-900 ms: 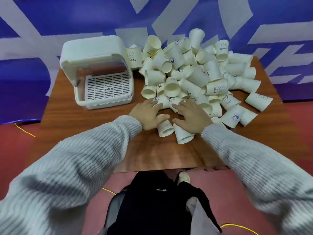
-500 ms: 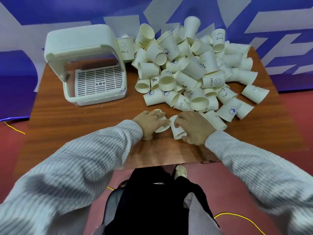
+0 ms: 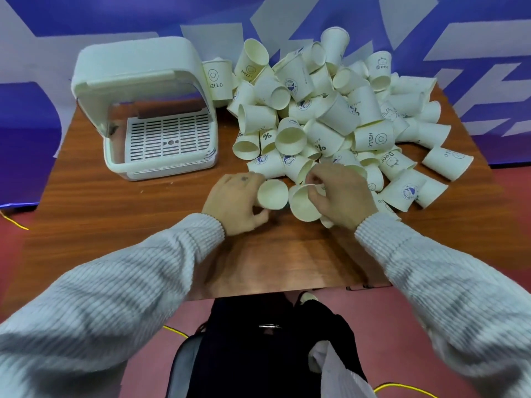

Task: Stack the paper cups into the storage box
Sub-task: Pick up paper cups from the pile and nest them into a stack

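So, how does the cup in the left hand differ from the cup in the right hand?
The left hand's cup is gripped round its wall by the left hand; the right hand's cup is pinched at its rim by the right hand. The left cup sits slightly higher. Both are plain cream paper, mouths facing the camera.

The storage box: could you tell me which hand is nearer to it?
Left. The left hand, holding a cup, sits just in front of the storage box and to its right; the right hand is farther right, by the cup pile.
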Action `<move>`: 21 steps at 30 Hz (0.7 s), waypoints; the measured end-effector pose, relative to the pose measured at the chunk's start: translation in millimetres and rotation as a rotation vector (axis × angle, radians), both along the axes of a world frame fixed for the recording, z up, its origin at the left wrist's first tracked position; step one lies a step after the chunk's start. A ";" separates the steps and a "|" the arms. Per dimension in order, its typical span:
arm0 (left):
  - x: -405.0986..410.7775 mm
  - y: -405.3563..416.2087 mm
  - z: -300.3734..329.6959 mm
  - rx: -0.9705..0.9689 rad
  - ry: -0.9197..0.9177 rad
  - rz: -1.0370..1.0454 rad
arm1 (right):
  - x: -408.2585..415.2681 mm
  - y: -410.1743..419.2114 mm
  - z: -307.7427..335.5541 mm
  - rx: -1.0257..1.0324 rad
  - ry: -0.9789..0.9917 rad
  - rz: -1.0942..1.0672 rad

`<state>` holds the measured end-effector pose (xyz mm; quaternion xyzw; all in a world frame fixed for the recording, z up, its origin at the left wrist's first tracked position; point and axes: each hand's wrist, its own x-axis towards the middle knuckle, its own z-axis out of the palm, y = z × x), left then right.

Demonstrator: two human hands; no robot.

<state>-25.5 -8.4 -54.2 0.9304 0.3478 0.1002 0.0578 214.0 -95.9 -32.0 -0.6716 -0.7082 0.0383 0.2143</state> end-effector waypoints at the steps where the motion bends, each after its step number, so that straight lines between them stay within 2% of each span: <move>1: -1.7 5.2 1.4 0.007 -0.056 0.047 | -1.9 5.6 0.0 0.016 0.052 -0.030; 4: -8.1 18.6 1.8 -0.015 -0.263 0.143 | -9.4 22.3 0.1 0.086 0.152 -0.121; 7: -14.2 27.4 -3.5 -0.004 -0.432 0.156 | -18.5 33.2 0.9 0.205 0.183 -0.131; 15: -42.5 18.5 -46.4 0.153 -0.651 0.080 | -55.0 17.8 -30.3 0.388 0.124 -0.156; 21: -94.3 -24.1 -47.7 0.001 -0.831 0.164 | -110.1 -26.5 -31.9 0.401 0.252 -0.241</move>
